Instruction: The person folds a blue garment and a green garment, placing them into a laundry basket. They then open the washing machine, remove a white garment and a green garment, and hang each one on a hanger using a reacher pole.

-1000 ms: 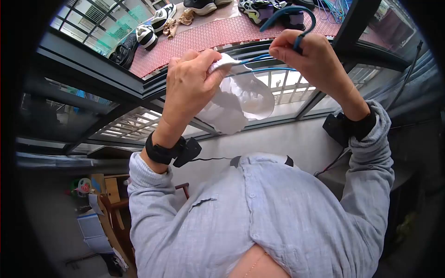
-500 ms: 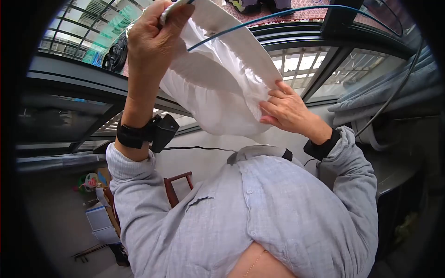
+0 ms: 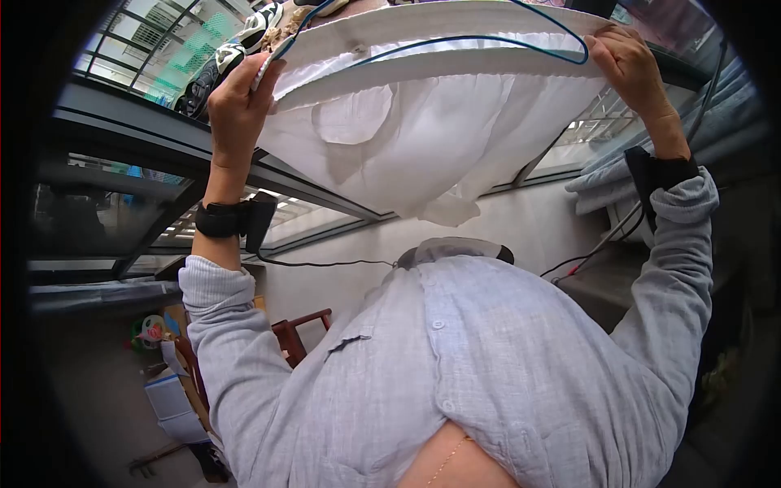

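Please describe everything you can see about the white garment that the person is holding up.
The white garment looks like thin, light cloth with a gathered band along its top edge. It is stretched wide above the person's chest and hangs down in loose folds to a low point. A blue wire hanger runs along the band. The left hand grips one end of the band, and the right hand holds the other end.

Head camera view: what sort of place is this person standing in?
Probably a home balcony or laundry nook by a window. Both hands stretch a white garment over a blue hanger, dark metal window frames stand beside them, and shoes lie on the ledge outside.
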A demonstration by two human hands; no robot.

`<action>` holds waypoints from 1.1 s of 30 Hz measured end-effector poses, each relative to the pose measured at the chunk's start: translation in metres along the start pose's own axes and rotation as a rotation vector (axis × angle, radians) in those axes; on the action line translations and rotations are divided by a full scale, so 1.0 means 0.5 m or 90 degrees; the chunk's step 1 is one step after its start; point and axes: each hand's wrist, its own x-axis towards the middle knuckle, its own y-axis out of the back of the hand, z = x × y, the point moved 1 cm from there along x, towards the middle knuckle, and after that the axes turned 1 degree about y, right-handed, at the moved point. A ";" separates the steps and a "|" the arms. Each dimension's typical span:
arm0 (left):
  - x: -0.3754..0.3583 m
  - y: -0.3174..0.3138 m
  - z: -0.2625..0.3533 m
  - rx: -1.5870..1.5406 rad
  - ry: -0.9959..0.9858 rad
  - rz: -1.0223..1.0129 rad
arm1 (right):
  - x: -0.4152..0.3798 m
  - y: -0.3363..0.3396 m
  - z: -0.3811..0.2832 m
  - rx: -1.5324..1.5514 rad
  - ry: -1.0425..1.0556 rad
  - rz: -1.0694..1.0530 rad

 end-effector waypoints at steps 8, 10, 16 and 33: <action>0.006 0.005 -0.038 0.350 -0.191 0.092 | 0.059 0.056 -0.021 -0.002 -0.040 -0.095; 0.012 0.007 -0.062 0.399 -0.180 0.128 | 0.061 0.049 -0.031 0.004 0.026 -0.068; -0.014 0.023 -0.077 0.471 -0.246 0.084 | 0.085 0.078 -0.057 0.134 0.030 -0.029; 0.014 0.107 0.031 0.205 -0.296 0.233 | 0.145 0.083 -0.224 0.141 0.103 0.088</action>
